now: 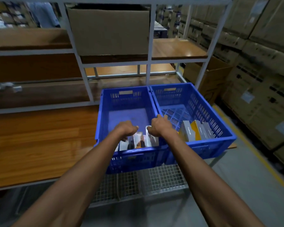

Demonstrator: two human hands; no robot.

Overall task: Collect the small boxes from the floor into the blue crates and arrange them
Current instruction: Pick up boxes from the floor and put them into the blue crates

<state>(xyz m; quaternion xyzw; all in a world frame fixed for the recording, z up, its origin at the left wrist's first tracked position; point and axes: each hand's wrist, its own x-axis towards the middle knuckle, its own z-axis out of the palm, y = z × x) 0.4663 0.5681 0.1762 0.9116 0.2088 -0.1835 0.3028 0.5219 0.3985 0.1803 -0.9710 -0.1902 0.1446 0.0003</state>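
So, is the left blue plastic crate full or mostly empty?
Mostly empty. The left blue plastic crate holds one short row of small boxes standing against its near wall; the rest of its floor is bare.

**What the view leaves unclear**

The left hand (127, 129) and right hand (156, 127) cover the tops of the small boxes (138, 141) in the left crate (103, 115), so how many stand there and what the fingers are doing cannot be told. Their lower parts are hidden behind the crate's near wall. The print on the boxes in the right crate (226, 128) is too small to read. The cartons (261, 79) on the right are smeared by blur and cut off by the edge. Both arms leave the bottom edge.
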